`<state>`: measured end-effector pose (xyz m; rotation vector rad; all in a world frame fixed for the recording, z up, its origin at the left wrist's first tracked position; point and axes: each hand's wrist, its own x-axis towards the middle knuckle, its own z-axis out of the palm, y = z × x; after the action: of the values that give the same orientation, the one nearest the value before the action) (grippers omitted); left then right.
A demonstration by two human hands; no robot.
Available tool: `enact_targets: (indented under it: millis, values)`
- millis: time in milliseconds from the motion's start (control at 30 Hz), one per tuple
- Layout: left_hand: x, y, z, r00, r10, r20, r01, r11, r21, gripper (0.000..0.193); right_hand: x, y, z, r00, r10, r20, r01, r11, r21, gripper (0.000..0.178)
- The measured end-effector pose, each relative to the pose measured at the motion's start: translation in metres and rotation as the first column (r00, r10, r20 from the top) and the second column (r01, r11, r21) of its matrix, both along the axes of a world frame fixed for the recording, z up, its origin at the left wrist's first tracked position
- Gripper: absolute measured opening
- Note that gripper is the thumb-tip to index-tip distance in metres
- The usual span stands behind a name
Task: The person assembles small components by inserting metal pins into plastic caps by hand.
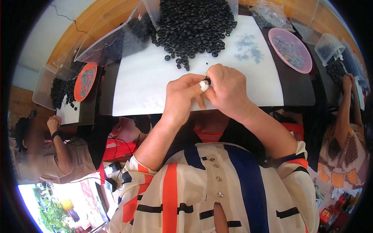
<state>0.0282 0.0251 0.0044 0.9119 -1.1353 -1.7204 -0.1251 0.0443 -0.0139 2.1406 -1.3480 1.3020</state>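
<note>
My left hand (180, 96) and my right hand (230, 92) meet over the front part of a white sheet. Between them is a small black piece (208, 80), mostly covered by fingers. My left thumb, with a white wrap (204, 85) at its tip, pinches this piece against the index finger. The fingers of my right hand are curled in at the same spot; what they grip is hidden. Beyond my hands lies a large heap of small round black parts (194, 29), some showing holes. A few small silvery metal pieces (248, 48) are scattered to the right of the heap.
The white sheet (145, 87) covers a dark table (297, 91). A pink bowl (273, 46) of metal pieces stands at right, an orange bowl (80, 97) at left. Clear plastic bins (99, 46) hold black parts. Other people's hands (53, 123) show on both sides.
</note>
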Motion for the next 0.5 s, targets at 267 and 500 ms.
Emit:
enact_targets:
  millis: [267,500]
  values:
    - [0.002,-0.003,-0.006,0.982,-0.111,0.15,0.115,0.993,-0.017,0.014,0.0,0.004,0.0,0.99,0.113,0.09,-0.117,0.992,0.044,0.034]
    - [0.007,0.0,-0.009,0.99,-0.097,0.099,0.1,0.994,-0.031,0.011,0.012,0.007,-0.006,0.985,0.057,0.162,-0.067,0.996,0.056,0.029]
